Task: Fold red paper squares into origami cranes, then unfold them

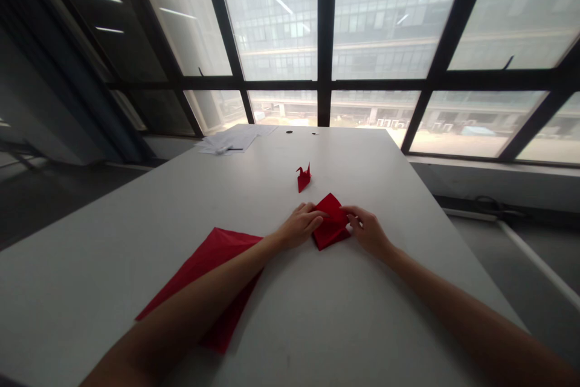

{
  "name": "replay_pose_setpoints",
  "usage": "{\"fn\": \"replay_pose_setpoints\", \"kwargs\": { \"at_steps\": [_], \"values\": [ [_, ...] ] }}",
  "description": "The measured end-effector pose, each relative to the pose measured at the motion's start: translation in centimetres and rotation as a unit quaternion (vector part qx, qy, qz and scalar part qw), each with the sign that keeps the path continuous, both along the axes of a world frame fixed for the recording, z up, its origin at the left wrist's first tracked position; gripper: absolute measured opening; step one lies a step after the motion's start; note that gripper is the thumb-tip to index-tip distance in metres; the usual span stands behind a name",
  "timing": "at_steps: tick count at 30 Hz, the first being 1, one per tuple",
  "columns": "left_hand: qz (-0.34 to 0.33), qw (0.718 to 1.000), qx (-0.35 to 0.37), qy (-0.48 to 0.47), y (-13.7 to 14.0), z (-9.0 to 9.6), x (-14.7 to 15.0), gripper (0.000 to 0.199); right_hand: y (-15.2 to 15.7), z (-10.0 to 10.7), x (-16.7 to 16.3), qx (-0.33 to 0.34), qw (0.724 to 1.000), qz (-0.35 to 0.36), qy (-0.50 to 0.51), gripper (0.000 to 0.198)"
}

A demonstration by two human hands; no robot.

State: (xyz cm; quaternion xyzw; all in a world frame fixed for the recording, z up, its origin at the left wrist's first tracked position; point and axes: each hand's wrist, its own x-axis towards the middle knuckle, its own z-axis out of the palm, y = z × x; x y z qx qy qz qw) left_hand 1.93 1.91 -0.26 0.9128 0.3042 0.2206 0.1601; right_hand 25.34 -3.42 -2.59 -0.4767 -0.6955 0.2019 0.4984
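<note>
A small folded piece of red origami paper (330, 222) lies on the white table between my hands, with a layer lifted on its right side. My left hand (296, 227) holds its left edge, the thumb reaching across the top. At the right corner, my right hand (368, 232) pinches the raised flap between thumb and fingers. Just beyond the paper stands a finished red paper crane (304, 180). A larger sheet of red paper (194, 266) rests at the left, partly hidden under my left forearm.
White papers (244, 136) are piled at the table's far left, a dark pen-like item on them. Two small round fittings lie near the far edge of the table (362, 157). Large dark-framed windows (324, 43) rise behind it. A cable (493, 204) runs along the floor at right.
</note>
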Motion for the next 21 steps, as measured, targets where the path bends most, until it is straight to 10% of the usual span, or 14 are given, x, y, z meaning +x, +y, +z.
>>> {"fn": "replay_pose_setpoints", "kwargs": {
  "at_steps": [21],
  "values": [
    [-0.038, 0.999, 0.005, 0.037, -0.35, 0.20, -0.03, 0.041, -0.24, 0.02, -0.18, -0.056, 0.998, 0.024, 0.023, 0.034]
  ]
}}
